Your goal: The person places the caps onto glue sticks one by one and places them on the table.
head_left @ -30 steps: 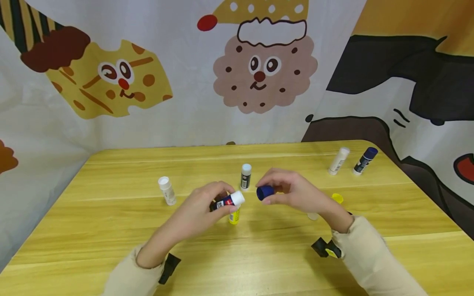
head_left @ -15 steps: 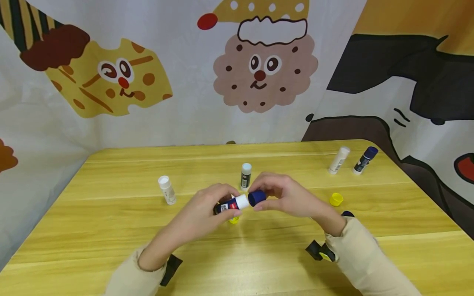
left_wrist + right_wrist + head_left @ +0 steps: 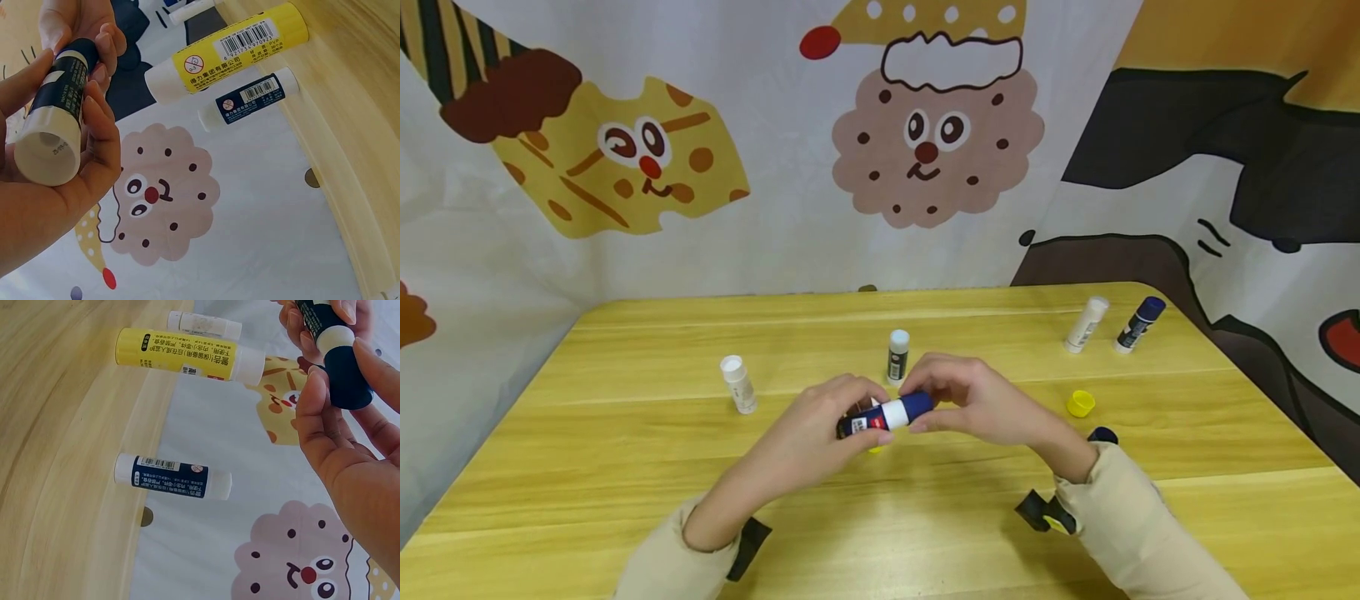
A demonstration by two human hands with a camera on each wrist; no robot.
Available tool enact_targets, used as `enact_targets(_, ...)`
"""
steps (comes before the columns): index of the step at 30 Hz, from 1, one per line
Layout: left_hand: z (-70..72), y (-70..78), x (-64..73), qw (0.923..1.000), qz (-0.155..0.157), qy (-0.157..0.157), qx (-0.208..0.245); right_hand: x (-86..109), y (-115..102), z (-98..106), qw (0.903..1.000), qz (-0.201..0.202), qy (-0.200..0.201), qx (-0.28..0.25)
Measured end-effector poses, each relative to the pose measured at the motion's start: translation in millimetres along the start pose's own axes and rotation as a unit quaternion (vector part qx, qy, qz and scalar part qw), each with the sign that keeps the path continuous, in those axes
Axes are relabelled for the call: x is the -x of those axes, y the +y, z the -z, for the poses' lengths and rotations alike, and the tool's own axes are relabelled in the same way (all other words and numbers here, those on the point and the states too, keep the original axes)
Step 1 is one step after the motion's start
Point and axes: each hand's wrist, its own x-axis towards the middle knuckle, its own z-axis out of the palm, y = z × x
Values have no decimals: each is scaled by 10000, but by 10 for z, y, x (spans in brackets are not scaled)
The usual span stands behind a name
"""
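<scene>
My left hand (image 3: pixel 808 429) grips a navy-labelled glue stick (image 3: pixel 867 423), tilted up to the right above the table. At its upper end my right hand (image 3: pixel 985 404) pinches a dark blue cap (image 3: pixel 916 405), which sits over the end, with a white band between cap and label. The left wrist view shows the stick's hollow white base (image 3: pixel 49 153). Behind the hands stands a larger yellow glue stick (image 3: pixel 175 355) without a cap, mostly hidden in the head view. Beyond it is a smaller navy-labelled glue stick (image 3: pixel 898 358), its white top showing.
A white glue stick (image 3: pixel 739 385) stands on the left of the wooden table (image 3: pixel 647 483). At the back right are another white stick (image 3: pixel 1086 325) and a blue-capped one (image 3: pixel 1141 325). A yellow cap (image 3: pixel 1081 404) and a dark blue cap (image 3: pixel 1103 435) lie near the right forearm.
The right hand has moved left with the blue cap and brought it onto the glue stick's end. The left hand has shifted slightly right, tilting the stick a little flatter.
</scene>
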Motion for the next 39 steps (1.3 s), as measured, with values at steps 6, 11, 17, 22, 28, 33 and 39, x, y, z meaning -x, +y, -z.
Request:
enact_targets(6,-8,3,-4,10000,33,-5,-31,4,-17,-5,10000,-68,24,42)
enact_targets(11,-19,2,-11,10000,11,23,-24,13,-19,-10,10000,-53,53,55)
enact_targets(17,-28,2,-15,10000,-18,37,-6,25,-20,-20,10000,-43,41,-32)
enact_targets(22,-38,1,-15,9999,-26,67,73,26,-16,-29,10000,14,36,-85)
enact_targets(28,-45,5,-14,9998,-7,152,135,26,-22,-41,9997,35,73,-213)
enact_targets(33,-48,9,-14,9996,-20,217,195,24,-23,-44,9996,78,81,-276)
enact_targets(39,-52,9,-16,9994,-11,257,241,30,-26,-46,9995,48,126,-297)
